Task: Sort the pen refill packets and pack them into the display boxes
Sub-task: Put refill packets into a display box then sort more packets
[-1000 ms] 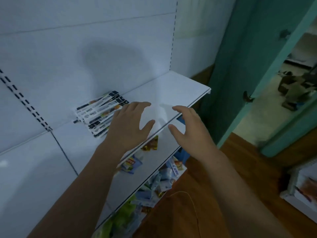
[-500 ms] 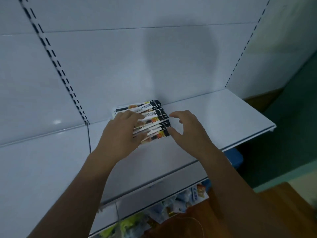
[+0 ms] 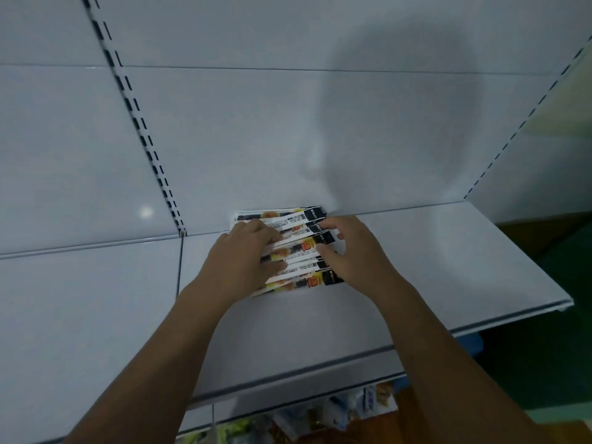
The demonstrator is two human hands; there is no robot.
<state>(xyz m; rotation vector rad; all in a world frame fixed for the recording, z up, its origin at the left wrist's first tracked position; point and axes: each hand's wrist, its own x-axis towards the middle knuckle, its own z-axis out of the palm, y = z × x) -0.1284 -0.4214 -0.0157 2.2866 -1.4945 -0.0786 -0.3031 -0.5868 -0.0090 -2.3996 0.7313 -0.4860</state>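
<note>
A white metal shelf fills the middle of the frame, backed by a white panelled wall. A slotted white upright runs down the wall from the upper left, and a second one slants along the right edge. A large round shadow lies on the wall at upper right. At the bottom edge, below the shelf's front lip, a jumble of small colourful packets shows on a lower level, too blurred to tell apart.

The long narrow white pen refill packets, with black ends and orange-yellow print, lie fanned in a loose pile at the back of the shelf in the centre of the frame, the farthest one against the wall. Both hands partly hide the pile.

Both forearms reach up from the bottom of the frame. The left hand lies palm down on the pile's left half, its grip slack, fingers stretched across the packets. The right hand has its grip on the black ends, curled fingers above and thumb below
</note>
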